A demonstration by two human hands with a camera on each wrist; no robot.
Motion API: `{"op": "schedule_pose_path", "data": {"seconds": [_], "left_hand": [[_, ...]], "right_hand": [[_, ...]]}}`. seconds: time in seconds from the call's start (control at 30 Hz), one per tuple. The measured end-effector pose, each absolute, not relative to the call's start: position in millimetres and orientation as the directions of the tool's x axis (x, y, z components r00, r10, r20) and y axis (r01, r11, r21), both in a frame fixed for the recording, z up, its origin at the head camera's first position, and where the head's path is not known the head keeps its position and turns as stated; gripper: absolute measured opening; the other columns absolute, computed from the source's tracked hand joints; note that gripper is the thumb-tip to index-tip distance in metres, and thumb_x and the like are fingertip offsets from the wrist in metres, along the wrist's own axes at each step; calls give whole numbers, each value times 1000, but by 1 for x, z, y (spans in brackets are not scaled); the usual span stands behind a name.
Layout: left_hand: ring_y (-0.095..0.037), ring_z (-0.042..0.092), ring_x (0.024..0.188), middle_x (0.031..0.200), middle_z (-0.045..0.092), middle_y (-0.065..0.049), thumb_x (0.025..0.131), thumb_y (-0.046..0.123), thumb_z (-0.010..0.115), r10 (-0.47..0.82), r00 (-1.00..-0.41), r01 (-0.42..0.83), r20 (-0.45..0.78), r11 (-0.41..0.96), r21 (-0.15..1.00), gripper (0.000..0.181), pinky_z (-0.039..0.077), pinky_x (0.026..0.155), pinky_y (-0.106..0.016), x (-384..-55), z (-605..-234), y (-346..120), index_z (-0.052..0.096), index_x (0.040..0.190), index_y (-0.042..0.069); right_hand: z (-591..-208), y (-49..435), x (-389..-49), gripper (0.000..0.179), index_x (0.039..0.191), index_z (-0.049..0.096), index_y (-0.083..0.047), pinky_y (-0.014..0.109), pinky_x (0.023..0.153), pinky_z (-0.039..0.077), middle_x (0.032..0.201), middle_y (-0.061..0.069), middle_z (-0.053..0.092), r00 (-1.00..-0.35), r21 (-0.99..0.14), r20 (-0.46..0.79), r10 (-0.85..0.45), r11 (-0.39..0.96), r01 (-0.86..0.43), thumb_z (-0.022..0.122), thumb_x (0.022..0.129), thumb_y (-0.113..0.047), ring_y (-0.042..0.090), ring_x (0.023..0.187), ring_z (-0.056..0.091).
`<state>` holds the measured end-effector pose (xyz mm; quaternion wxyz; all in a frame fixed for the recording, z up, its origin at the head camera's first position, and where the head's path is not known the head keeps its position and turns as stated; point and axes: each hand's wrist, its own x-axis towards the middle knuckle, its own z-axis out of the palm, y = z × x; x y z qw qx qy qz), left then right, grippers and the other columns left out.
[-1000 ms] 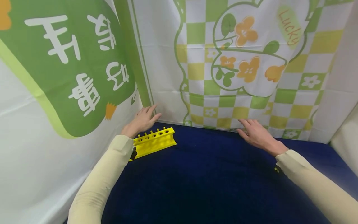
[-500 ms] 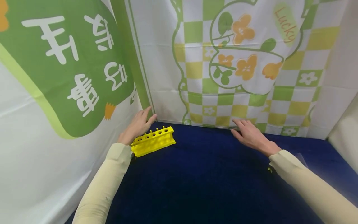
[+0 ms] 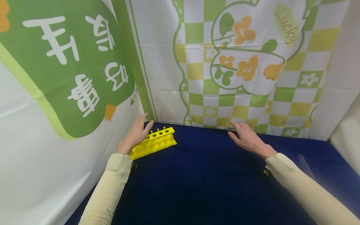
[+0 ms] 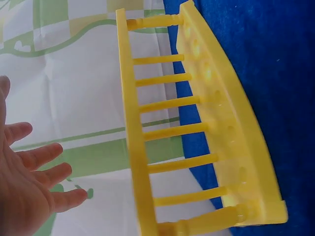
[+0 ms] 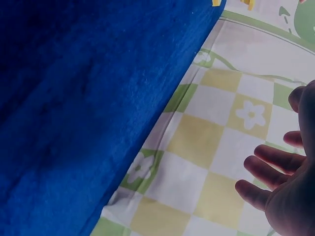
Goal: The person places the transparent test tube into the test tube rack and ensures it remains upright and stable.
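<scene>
A yellow test tube rack (image 3: 154,144) with a row of holes and upright pegs stands on the dark blue cloth (image 3: 197,181), near the back left corner. My left hand (image 3: 136,134) is over its left end and hides part of it in the head view. In the left wrist view that hand (image 4: 29,182) has its fingers spread, beside the rack (image 4: 241,132) with a gap between. My right hand (image 3: 247,139) hovers near the back edge of the cloth, fingers extended and holding nothing. The right wrist view shows the same hand (image 5: 285,172) against the checked curtain.
A white curtain with green print (image 3: 92,75) hangs at the left, and a checked one (image 3: 202,72) along the back. A clear, flat-looking strip (image 3: 306,167) lies on the cloth at the right, partly behind the right sleeve (image 3: 303,184).
My left hand has come down and back toward me, covering more of the rack's left end. My right hand has drifted slightly left. The clear strip has come into sight beside the right sleeve.
</scene>
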<state>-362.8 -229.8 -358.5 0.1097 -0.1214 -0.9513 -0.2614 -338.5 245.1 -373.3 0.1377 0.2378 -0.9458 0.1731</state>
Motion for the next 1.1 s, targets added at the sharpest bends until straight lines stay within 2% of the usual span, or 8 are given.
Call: {"op": "schedule_pose_path", "data": {"seconds": [0.43, 0.83, 1.1], "left_hand": [[-42, 21, 147, 161, 20, -20, 102, 58, 32, 109, -955, 246, 276, 809, 534, 74, 21, 117, -62, -349, -379, -244, 14, 158, 12], [-43, 24, 145, 159, 23, -22, 102, 58, 30, 75, -948, 246, 310, 791, 560, 74, 24, 115, -63, -348, -394, -255, 19, 156, 9], [-41, 33, 141, 155, 31, -21, 102, 57, 32, 11, -928, 246, 372, 767, 592, 70, 30, 113, -61, -340, -407, -259, 26, 154, 9]], "right_hand": [[-380, 231, -340, 58, 149, 36, -5, 59, 105, 40, 145, 22, 46, -849, -319, 359, -387, 804, -501, 50, 103, -37, 41, 132, 46], [-386, 208, -345, 54, 146, 39, -5, 57, 104, 42, 142, 20, 51, -839, -347, 385, -385, 782, -518, 53, 102, -33, 38, 130, 49], [-393, 192, -345, 53, 145, 41, -5, 54, 98, 47, 137, 19, 54, -843, -376, 381, -378, 770, -515, 54, 101, -31, 34, 123, 55]]}}
